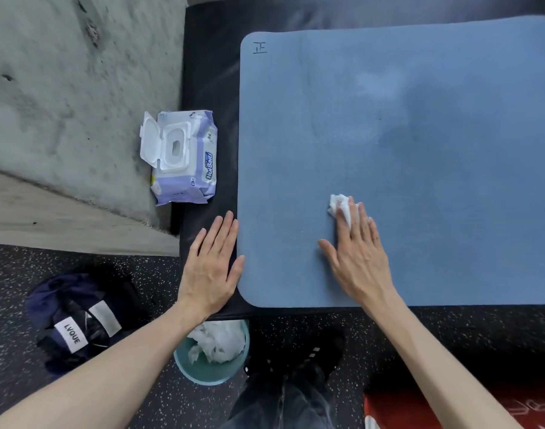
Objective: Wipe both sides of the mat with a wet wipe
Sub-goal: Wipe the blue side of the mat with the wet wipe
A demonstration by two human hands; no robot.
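A blue mat (419, 134) lies flat on a black bench, with a small mark near its far left corner. My right hand (357, 255) lies flat on the mat's near part and presses a crumpled white wet wipe (339, 205) under its straight fingers. My left hand (212, 267) rests flat on the black bench (209, 72), fingers straight, with the thumb touching the mat's left edge. It holds nothing.
An open pack of wet wipes (184, 156) sits on the bench's left edge. A teal bin (212, 366) with used wipes stands on the floor below the bench. A dark bag (79, 320) lies at the left. My shoes (311, 360) are near the bin.
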